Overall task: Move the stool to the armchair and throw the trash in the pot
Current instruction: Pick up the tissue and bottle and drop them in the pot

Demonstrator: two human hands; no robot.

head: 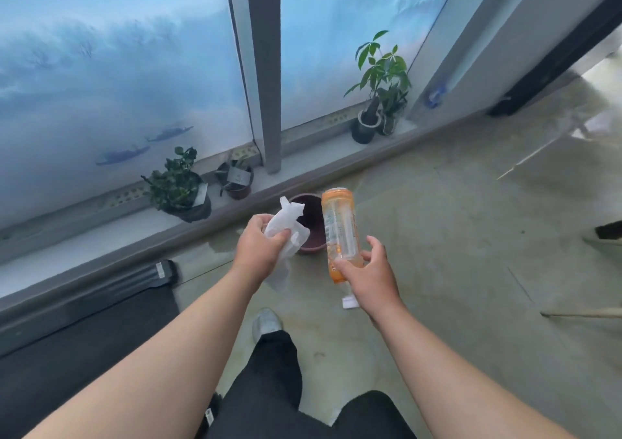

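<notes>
The left hand had its fingers clenched around crumpled white wrapping, held above the near-left rim of the pot. The pot stood on the floor against the window sill, at 12 o'clock from both hands. The right hand gripped an orange plastic bottle near its neck end, cap toward the person, long axis running 6 to 12 o'clock, base over the pot's right rim. The wrapping appeared the nearer to the opening; judged, a short forward move and release would drop it in. Neither stool nor armchair was in view.
</notes>
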